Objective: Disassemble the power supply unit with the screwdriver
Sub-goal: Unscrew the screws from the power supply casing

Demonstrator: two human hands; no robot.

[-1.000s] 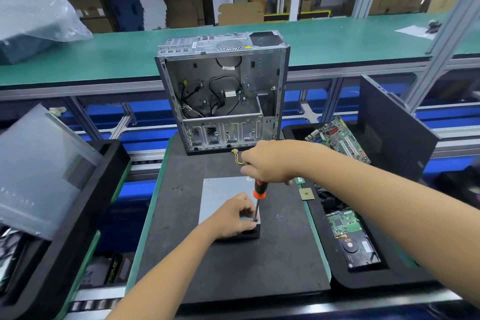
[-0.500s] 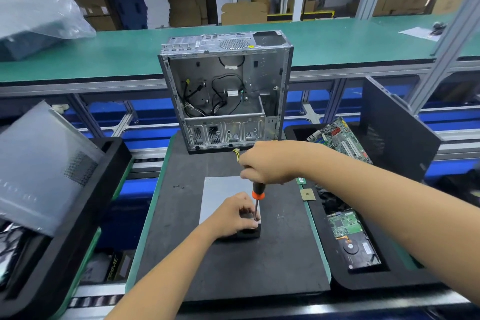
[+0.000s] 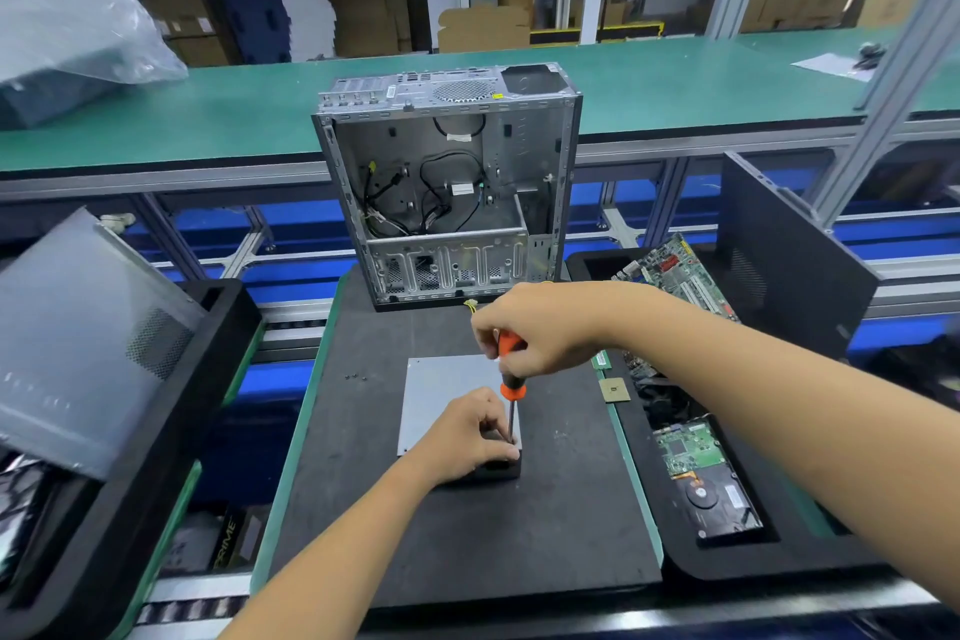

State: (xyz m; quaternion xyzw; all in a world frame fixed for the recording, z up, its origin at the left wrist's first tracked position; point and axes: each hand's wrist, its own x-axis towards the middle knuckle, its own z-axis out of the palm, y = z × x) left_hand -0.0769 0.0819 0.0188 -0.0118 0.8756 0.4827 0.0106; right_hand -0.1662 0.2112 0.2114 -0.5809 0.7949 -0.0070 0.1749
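Both of our hands were at the near right corner of the power supply unit, much as half a second before; the one clear change was that more of the orange handle showed between our right fingers, where earlier only its lower collar peeked out beneath the fist. Our right hand curled around the top of the screwdriver, holding it upright with the shaft running straight down. Our left hand lay just below it, fingers bent and pinching around the shaft tip while resting on the unit's corner.

We could not see the screw itself, nor the tip's seat, since our left fingers covered them. The unit's near dark side was mostly hidden under that hand.

The unit lay flat on the black mat, directly beneath our hands, its plain grey top panel stretching away to the left of them. Beyond our right hand stood the open computer case, and a yellow wire end showed just behind the knuckles. Two tiny loose screws lay well to the left of our hands.
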